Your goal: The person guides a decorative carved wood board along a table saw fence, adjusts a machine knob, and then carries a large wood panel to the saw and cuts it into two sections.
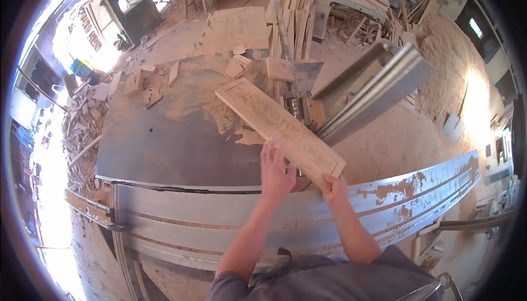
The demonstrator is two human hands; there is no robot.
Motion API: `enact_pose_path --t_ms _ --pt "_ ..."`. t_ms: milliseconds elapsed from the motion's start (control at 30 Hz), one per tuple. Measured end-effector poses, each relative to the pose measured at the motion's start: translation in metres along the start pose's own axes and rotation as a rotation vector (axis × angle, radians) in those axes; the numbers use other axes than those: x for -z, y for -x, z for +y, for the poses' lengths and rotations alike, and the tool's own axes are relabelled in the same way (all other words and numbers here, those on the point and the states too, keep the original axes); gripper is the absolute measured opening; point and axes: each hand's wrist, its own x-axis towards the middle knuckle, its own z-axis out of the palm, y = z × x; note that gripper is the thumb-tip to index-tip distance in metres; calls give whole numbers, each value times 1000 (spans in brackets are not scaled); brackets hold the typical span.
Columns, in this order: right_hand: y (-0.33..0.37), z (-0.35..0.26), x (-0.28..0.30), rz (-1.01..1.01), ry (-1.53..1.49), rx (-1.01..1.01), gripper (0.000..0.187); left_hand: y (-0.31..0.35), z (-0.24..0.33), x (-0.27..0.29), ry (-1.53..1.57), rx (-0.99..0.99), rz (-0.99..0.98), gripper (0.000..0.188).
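A long pale wooden panel (282,131) with a raised border and carved pattern lies slantwise in front of me, its far end pointing to the upper left. My right hand (336,188) grips the near right end, thumb on the top face. Along the panel's near long edge is my left hand (276,172), fingers extended and somewhat apart, fingertips at the edge; whether they press on it I cannot tell. Beneath is the dark flat machine table (181,141), dusted with sawdust. The panel partly hides the metal fittings (295,106) behind it.
A slotted metal sliding table (186,207) crosses in front of my body. Right of the panel rises a long metal fence (373,92). Wood offcuts (134,83) lie on the dark table's far side. Scrap heaps (82,131) flank the left, and stacked boards (293,18) stand behind.
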Motion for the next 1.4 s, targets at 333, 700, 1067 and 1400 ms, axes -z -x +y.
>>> enact_pose_path --t_ms 333,700,1067,1400 --pt "44 7 -1 -308 216 -59 64 66 -99 69 -279 252 354 61" --pt "-29 20 -135 -214 358 190 81 -27 -161 119 -773 -27 15 56" --pt "-70 -18 -198 -299 381 210 66 -119 -171 127 -740 -167 -165 43" --pt "36 -31 53 -321 989 159 65 157 -45 110 -651 31 -336 36"
